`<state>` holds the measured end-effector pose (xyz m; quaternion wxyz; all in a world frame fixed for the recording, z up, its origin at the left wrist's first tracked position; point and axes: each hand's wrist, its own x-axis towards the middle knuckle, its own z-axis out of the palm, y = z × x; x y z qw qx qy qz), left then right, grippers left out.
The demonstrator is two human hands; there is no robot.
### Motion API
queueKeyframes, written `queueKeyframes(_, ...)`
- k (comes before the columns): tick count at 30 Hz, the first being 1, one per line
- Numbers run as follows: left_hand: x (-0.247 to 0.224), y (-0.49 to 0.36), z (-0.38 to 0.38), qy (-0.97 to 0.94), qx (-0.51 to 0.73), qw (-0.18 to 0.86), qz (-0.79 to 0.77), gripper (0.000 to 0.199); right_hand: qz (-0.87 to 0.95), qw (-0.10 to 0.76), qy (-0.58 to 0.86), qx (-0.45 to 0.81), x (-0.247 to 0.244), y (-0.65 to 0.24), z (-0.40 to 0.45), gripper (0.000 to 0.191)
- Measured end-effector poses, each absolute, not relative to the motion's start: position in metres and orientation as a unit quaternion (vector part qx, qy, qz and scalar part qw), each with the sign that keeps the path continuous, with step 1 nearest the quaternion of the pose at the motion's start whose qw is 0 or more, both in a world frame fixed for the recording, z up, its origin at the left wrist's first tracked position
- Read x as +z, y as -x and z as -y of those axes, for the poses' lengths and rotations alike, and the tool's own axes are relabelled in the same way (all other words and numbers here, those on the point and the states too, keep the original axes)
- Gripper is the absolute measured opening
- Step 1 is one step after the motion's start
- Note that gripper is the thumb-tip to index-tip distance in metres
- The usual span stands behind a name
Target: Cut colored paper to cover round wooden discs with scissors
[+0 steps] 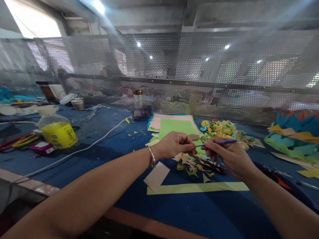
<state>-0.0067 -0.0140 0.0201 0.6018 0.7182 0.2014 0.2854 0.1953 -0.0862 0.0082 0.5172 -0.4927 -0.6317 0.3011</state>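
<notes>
My right hand [230,157] pinches a thin blue stick [225,142], which runs from its right side across to my left fingertips. My left hand [175,146], a silver bangle at its wrist, is closed at the stick's left end; whatever is between its fingers is too small to make out. Below both hands lie pointed paper scraps [191,169] and a pair of scissors [214,167] with dark red handles. A light green sheet [175,127] lies behind my left hand. Beyond my right hand is a pile of small curled paper pieces [224,129].
A pale green paper strip [196,188] and a pinkish paper square [157,175] lie near me. At left stand a yellow-labelled bottle [58,132] and a white cable [97,139]. Stacked pointed paper shapes [294,139] sit right. A perforated metal screen [159,66] rises behind.
</notes>
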Motion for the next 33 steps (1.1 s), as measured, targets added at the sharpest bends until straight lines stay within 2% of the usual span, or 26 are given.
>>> queueKeyframes(8,0.015,0.006,0.009,-0.690,0.280,0.632,-0.213,0.009,0.632,0.484,0.516,0.315,0.007,-0.198,0.085,0.047)
queueKeyframes(16,0.009,0.007,0.004,-0.674,0.259,0.658,-0.214,0.018,0.636,0.463,0.520,0.333,0.008,-0.200,0.084,0.046)
queueKeyframes(26,0.014,0.014,0.000,-0.654,0.173,0.699,-0.232,0.032,0.644,0.434,0.534,0.335,0.008,-0.201,0.087,0.046)
queueKeyframes(33,0.014,0.015,-0.001,-0.619,0.168,0.723,-0.257,0.023,0.646,0.423,0.540,0.336,0.005,-0.203,0.087,0.047)
